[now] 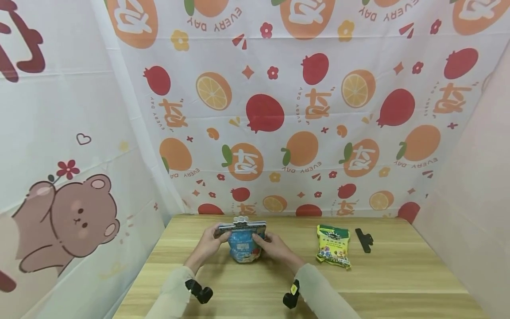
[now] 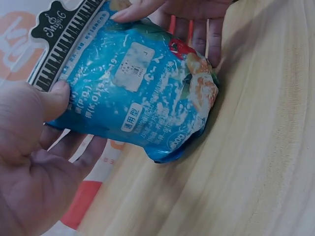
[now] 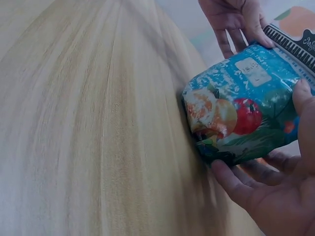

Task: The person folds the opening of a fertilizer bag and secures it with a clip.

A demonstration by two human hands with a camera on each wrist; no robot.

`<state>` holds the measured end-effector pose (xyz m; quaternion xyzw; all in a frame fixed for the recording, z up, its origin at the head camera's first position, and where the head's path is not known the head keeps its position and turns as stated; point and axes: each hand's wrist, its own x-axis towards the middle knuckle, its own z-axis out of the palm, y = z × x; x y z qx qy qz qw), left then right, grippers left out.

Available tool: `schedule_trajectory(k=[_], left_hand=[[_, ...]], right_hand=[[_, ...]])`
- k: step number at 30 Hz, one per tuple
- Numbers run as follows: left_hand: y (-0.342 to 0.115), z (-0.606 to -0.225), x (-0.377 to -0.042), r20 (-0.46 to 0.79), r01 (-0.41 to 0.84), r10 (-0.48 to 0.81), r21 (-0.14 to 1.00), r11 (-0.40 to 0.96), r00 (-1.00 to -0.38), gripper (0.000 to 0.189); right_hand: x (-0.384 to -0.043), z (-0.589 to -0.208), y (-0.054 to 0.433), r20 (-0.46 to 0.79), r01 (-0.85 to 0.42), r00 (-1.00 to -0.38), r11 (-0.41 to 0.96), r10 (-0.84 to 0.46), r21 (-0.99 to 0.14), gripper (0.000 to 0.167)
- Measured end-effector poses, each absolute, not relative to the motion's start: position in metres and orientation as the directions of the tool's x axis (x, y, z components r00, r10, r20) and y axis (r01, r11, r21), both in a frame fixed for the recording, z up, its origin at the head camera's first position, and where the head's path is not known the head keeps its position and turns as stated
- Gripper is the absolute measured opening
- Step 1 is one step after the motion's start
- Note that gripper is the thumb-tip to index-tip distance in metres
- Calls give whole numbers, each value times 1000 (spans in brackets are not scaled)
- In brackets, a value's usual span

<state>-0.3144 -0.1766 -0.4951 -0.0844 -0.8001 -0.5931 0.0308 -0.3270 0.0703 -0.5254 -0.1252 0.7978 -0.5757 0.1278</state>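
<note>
A blue plastic bag [image 1: 242, 249] printed with vegetables and fruit stands upright near the far edge of the table. Across its top runs a piano-keyboard clip [image 1: 243, 225] with "Music" lettering, seen larger in the left wrist view. My left hand [image 1: 209, 246] grips one upper side of the bag, thumb on the front and fingers behind. On the opposite side my right hand [image 1: 276, 248] holds it the same way. In the right wrist view the bag's lower end [image 3: 206, 132] is close over the wooden surface, and a red tomato print faces the camera.
To the right on the wooden table [image 1: 247, 292] lies a yellow and green packet [image 1: 334, 250]. Beside it is a black clip [image 1: 364, 240]. A fruit-patterned cloth [image 1: 295, 102] hangs behind the table, with another cloth [image 1: 131, 186] along the left.
</note>
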Motion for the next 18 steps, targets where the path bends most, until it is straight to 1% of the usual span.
schedule_trajectory(k=[3, 6, 12, 18], left_hand=[[-177, -496, -316, 125, 146, 109, 965, 218, -986, 28], [-176, -499, -317, 122, 141, 108, 971, 195, -987, 30], [-173, -501, -319, 126, 131, 35, 966, 223, -991, 27], [-171, -504, -322, 104, 90, -47, 966, 243, -993, 33]], right_hand=[[-330, -528, 71, -103, -10, -931, 305, -351, -952, 73], [-331, -532, 72, -119, 12, -927, 289, -356, -957, 74], [-332, -537, 75, -135, 48, -901, 216, -412, -975, 73], [-331, -539, 81, -140, 30, -886, 248, -441, -968, 68]])
